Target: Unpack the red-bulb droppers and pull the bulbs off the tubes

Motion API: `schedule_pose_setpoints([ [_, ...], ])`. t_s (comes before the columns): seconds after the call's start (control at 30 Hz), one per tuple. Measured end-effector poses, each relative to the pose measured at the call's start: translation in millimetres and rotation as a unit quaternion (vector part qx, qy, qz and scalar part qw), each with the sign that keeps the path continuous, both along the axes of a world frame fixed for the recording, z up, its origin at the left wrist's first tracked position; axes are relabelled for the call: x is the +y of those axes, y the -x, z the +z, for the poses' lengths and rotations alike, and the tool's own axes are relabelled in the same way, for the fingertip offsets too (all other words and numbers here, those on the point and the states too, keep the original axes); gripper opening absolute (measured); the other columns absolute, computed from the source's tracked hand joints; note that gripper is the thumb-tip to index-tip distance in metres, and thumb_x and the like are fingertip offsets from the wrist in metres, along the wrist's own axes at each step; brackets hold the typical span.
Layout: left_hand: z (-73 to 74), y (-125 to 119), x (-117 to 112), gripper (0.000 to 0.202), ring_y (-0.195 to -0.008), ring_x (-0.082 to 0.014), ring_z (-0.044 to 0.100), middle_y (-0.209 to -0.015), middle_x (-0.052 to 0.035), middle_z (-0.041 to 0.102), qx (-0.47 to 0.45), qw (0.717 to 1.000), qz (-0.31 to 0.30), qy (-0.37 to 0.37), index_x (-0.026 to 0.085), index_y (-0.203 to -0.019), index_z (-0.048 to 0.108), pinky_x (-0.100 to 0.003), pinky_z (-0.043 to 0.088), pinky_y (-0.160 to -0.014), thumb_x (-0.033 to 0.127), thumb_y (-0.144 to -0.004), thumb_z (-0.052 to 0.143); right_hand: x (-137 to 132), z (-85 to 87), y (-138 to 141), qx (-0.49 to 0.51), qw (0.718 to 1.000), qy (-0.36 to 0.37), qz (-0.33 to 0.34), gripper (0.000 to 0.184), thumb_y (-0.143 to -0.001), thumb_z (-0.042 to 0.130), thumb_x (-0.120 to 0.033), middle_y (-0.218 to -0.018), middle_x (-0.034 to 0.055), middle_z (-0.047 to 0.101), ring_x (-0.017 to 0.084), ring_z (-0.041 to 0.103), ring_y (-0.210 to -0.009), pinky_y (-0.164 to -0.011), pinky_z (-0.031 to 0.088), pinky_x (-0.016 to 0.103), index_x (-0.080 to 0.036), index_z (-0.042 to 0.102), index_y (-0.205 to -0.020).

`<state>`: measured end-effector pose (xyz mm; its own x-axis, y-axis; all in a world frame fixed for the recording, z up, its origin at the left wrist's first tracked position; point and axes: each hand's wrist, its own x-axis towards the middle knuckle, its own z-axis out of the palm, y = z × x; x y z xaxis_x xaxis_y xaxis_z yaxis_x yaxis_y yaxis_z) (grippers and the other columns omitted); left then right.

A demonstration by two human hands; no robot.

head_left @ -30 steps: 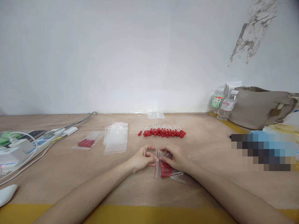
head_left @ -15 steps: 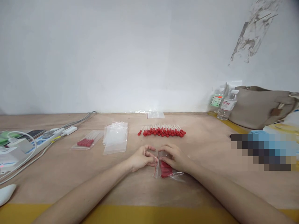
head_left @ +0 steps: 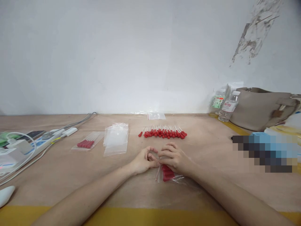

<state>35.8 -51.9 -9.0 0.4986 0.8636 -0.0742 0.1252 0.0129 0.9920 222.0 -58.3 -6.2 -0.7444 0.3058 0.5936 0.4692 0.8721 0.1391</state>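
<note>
A clear zip-lock bag (head_left: pixel 178 179) with several red-headed sticks (head_left: pixel 167 173) inside lies at the table's near middle. My left hand (head_left: pixel 145 160) pinches the far end of its zip edge between thumb and curled fingers. From the right, my right hand (head_left: pixel 176 159) grips the same edge, thumb and fingertips meeting close to the left thumb; its palm covers part of the bag. Beyond both hands lies a row of loose red-headed sticks (head_left: pixel 162 133) with thin white stems pointing at the wall.
Left of the hands are flat, unfilled zip bags (head_left: pixel 116 139) and a filled bag of red-headed sticks (head_left: pixel 87 142). A power strip (head_left: pixel 43 142) with cables runs along the left. Two bottles (head_left: pixel 228 106) and a grey-beige handbag (head_left: pixel 261 108) stand at right.
My right hand has shifted slightly left and its fingers have come up to the left hand's at the zip edge. The bag's zip edge has bent and tilted.
</note>
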Motion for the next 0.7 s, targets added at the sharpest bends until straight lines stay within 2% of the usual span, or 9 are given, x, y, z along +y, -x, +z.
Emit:
schedule_pose_setpoints([
  [0.17, -7.4, -1.1, -1.9, 0.034, -0.057, -0.0083, 0.05, -0.06, 0.0043, 0.055, 0.038, 0.992, -0.011, -0.118, 0.015, -0.094, 0.039, -0.019, 0.035, -0.055, 0.016, -0.067, 0.06, -1.7, -0.1, 0.5, -0.028, 1.0, 0.003, 0.009, 0.027, -0.085, 0.036, -0.011, -0.083, 0.0002, 0.064, 0.013, 0.049, -0.09, -0.089, 0.031, 0.035, -0.022, 0.06, -0.08],
  [0.3, -15.4, 2.3, 1.2, 0.029, -0.053, -0.0071, 0.046, -0.059, 0.0055, 0.052, 0.07, 0.98, 0.036, -0.181, 0.016, -0.09, 0.037, -0.018, 0.032, -0.051, 0.011, -0.067, 0.054, -2.1, -0.3, -2.0, -0.021, 0.999, 0.032, 0.014, 0.025, -0.085, 0.034, -0.011, -0.087, 0.0018, 0.063, 0.014, 0.049, -0.093, -0.089, 0.032, 0.035, -0.021, 0.057, -0.084],
  [0.4, -14.7, 8.4, 3.5, 0.025, -0.05, -0.0066, 0.043, -0.059, 0.0063, 0.05, 0.1, 0.969, 0.066, -0.216, 0.017, -0.089, 0.039, -0.018, 0.032, -0.05, 0.011, -0.068, 0.051, -2.6, -0.2, -3.6, 0.014, 0.996, 0.085, 0.011, 0.02, -0.085, 0.036, -0.013, -0.093, 0.0034, 0.061, 0.015, 0.048, -0.095, -0.087, 0.034, 0.034, -0.02, 0.055, -0.087],
  [0.57, -8.7, 12.2, 1.3, 0.004, -0.056, -0.008, 0.043, -0.062, 0.0037, 0.049, 0.149, 0.942, 0.048, -0.297, 0.016, -0.073, 0.048, -0.019, 0.033, -0.053, 0.013, -0.073, 0.046, 0.0, -2.8, -8.2, 0.139, 0.972, 0.19, -0.02, 0.015, -0.086, 0.039, -0.024, -0.11, 0.0078, 0.051, 0.016, 0.047, -0.102, -0.085, 0.039, 0.032, -0.02, 0.054, -0.088],
  [0.63, -8.5, 11.5, 0.8, 0.011, -0.061, -0.0101, 0.046, -0.066, 0.001, 0.053, 0.161, 0.933, 0.05, -0.319, 0.015, -0.075, 0.055, -0.02, 0.035, -0.057, 0.013, -0.075, 0.044, 0.2, -3.0, -13.8, 0.181, 0.96, 0.206, -0.055, 0.017, -0.085, 0.041, -0.027, -0.11, 0.0095, 0.05, 0.018, 0.047, -0.102, -0.085, 0.039, 0.034, -0.019, 0.053, -0.095],
  [0.7, -9.1, 11.0, 1.0, 0.02, -0.069, -0.0128, 0.051, -0.076, -0.0023, 0.057, 0.166, 0.928, 0.061, -0.327, 0.016, -0.086, 0.06, -0.022, 0.038, -0.063, 0.013, -0.078, 0.043, -2.1, -1.2, -21.1, 0.173, 0.955, 0.223, -0.092, 0.022, -0.082, 0.046, -0.033, -0.101, 0.0089, 0.054, 0.019, 0.049, -0.095, -0.082, 0.04, 0.035, -0.019, 0.052, -0.098],
])
